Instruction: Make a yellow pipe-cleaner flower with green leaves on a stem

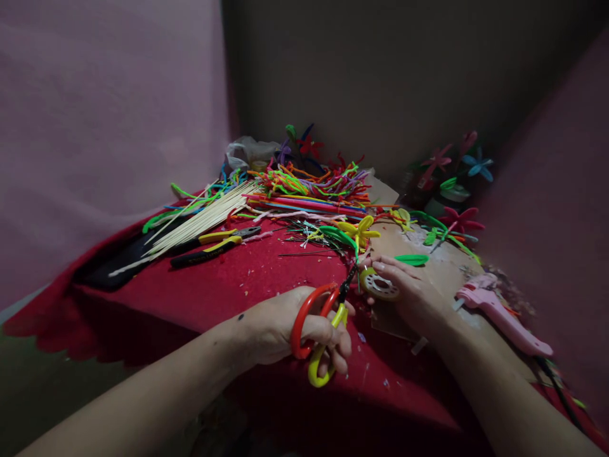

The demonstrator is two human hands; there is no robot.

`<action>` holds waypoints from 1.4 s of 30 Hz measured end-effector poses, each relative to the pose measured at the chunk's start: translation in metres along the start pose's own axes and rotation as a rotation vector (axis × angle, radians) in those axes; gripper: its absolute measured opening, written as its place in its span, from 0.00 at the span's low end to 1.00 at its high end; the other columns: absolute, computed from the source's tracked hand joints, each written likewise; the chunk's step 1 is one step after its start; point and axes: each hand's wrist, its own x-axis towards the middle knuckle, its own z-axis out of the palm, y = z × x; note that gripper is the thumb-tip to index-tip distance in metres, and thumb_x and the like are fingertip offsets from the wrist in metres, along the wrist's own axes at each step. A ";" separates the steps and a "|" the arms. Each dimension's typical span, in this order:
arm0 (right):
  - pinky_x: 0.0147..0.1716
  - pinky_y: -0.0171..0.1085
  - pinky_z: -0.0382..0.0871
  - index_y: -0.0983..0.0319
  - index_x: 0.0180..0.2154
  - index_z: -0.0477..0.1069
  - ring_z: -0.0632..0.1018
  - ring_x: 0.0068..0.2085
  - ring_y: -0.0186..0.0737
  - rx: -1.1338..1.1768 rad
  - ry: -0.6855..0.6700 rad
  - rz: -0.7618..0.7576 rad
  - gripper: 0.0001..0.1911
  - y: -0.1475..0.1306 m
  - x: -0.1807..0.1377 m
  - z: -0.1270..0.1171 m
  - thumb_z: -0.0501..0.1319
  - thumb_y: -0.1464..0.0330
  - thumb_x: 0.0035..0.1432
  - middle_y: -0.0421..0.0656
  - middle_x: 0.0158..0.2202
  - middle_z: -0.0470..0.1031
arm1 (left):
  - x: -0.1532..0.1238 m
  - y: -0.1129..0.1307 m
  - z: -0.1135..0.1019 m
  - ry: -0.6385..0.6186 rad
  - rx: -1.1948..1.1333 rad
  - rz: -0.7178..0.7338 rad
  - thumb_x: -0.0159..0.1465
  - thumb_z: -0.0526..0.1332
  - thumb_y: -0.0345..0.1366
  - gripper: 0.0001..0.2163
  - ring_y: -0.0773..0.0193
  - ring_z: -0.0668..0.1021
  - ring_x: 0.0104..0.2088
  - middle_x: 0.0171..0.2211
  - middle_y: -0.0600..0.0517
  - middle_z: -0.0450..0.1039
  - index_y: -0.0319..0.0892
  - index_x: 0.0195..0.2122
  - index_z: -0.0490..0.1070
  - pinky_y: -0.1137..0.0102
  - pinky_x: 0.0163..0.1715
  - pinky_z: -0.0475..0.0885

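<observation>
My left hand [316, 330] is closed round a pair of scissors [299, 330] with one red and one yellow handle loop. The dark blades point up and away, close to my right hand's fingertips. My right hand [402, 279] is closed on a small roll of tape [379, 285] with a white perforated core. At its fingertips stands a yellow pipe-cleaner flower [362, 233] with a green leaf [337, 236] and a green stem, which my right fingers appear to pinch. Another green leaf [412, 259] shows just behind my right knuckles.
Black-and-yellow pliers [214, 246] and wooden sticks [202, 222] lie on the red cloth [157, 311] at left. Colourful pipe cleaners [314, 181] are heaped at the back. A pink glue gun [504, 314] rests on cardboard at right, near a magenta flower [460, 219].
</observation>
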 end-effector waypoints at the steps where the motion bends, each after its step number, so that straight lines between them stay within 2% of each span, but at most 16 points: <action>1: 0.25 0.33 0.64 0.59 0.35 0.71 0.72 0.26 0.35 0.001 0.006 0.003 0.11 0.000 0.000 0.000 0.60 0.59 0.53 0.39 0.26 0.73 | 0.001 0.000 0.000 -0.004 0.009 0.005 0.47 0.56 0.29 0.05 0.65 0.76 0.23 0.24 0.47 0.72 0.34 0.25 0.69 0.75 0.19 0.68; 11: 0.25 0.33 0.65 0.59 0.34 0.72 0.72 0.26 0.36 -0.010 -0.016 -0.011 0.09 -0.001 0.001 -0.001 0.60 0.61 0.53 0.40 0.28 0.74 | 0.004 -0.002 -0.003 0.088 0.093 0.007 0.53 0.59 0.33 0.05 0.68 0.73 0.21 0.22 0.51 0.70 0.36 0.27 0.68 0.74 0.22 0.68; 17: 0.24 0.33 0.65 0.60 0.35 0.72 0.73 0.27 0.35 0.019 -0.021 -0.017 0.10 -0.001 0.002 -0.002 0.60 0.62 0.53 0.40 0.29 0.75 | 0.005 0.000 -0.004 0.089 0.290 0.081 0.57 0.56 0.34 0.09 0.72 0.67 0.17 0.16 0.55 0.65 0.37 0.22 0.67 0.76 0.19 0.62; 21: 0.23 0.33 0.65 0.58 0.32 0.71 0.72 0.26 0.35 0.056 -0.025 0.001 0.08 -0.003 0.001 -0.002 0.60 0.62 0.53 0.40 0.27 0.74 | 0.003 0.009 -0.003 0.089 0.302 0.085 0.56 0.57 0.33 0.09 0.73 0.65 0.16 0.15 0.56 0.63 0.37 0.20 0.65 0.77 0.18 0.60; 24: 0.23 0.34 0.65 0.58 0.32 0.70 0.72 0.26 0.36 0.062 -0.018 0.007 0.07 -0.004 0.002 -0.003 0.59 0.61 0.52 0.41 0.27 0.73 | 0.001 0.015 -0.006 0.041 0.276 0.048 0.55 0.57 0.32 0.06 0.73 0.67 0.17 0.17 0.56 0.65 0.37 0.22 0.68 0.77 0.19 0.62; 29: 0.22 0.34 0.65 0.60 0.33 0.70 0.75 0.28 0.39 0.120 -0.039 -0.016 0.10 -0.001 0.006 -0.007 0.59 0.62 0.51 0.43 0.31 0.75 | -0.003 0.018 -0.018 -0.093 0.334 -0.020 0.56 0.55 0.33 0.09 0.69 0.71 0.19 0.18 0.52 0.70 0.36 0.28 0.74 0.75 0.21 0.67; 33: 0.22 0.34 0.64 0.60 0.34 0.70 0.74 0.25 0.37 0.121 -0.048 0.014 0.10 0.000 0.006 -0.010 0.58 0.61 0.52 0.42 0.27 0.75 | -0.012 0.028 -0.018 -0.169 0.418 -0.060 0.57 0.54 0.33 0.10 0.68 0.71 0.18 0.18 0.51 0.71 0.36 0.28 0.75 0.76 0.19 0.66; 35: 0.23 0.34 0.64 0.60 0.33 0.71 0.74 0.26 0.37 0.130 -0.061 0.000 0.10 -0.001 0.007 -0.010 0.58 0.61 0.52 0.43 0.29 0.76 | -0.020 0.035 -0.015 -0.185 0.509 -0.088 0.58 0.55 0.34 0.10 0.68 0.71 0.18 0.17 0.51 0.70 0.37 0.28 0.75 0.76 0.18 0.65; 38: 0.23 0.34 0.64 0.61 0.33 0.71 0.76 0.30 0.39 0.149 -0.086 -0.017 0.09 -0.001 0.007 -0.010 0.57 0.62 0.53 0.44 0.34 0.75 | -0.035 0.043 -0.013 -0.108 0.653 -0.081 0.58 0.57 0.38 0.10 0.69 0.70 0.18 0.19 0.52 0.70 0.38 0.30 0.74 0.76 0.17 0.63; 40: 0.23 0.34 0.64 0.61 0.33 0.71 0.76 0.31 0.39 0.160 -0.094 -0.014 0.09 -0.002 0.006 -0.009 0.57 0.63 0.53 0.44 0.34 0.75 | -0.044 0.046 -0.019 0.089 0.756 -0.028 0.57 0.57 0.40 0.10 0.69 0.69 0.19 0.22 0.52 0.70 0.39 0.31 0.72 0.76 0.18 0.63; 42: 0.23 0.34 0.64 0.61 0.33 0.71 0.75 0.30 0.38 0.165 -0.093 -0.007 0.09 -0.003 0.006 -0.009 0.57 0.63 0.53 0.44 0.33 0.75 | -0.049 0.048 -0.034 0.338 0.924 0.078 0.57 0.57 0.41 0.10 0.66 0.71 0.25 0.27 0.52 0.70 0.40 0.34 0.71 0.75 0.23 0.65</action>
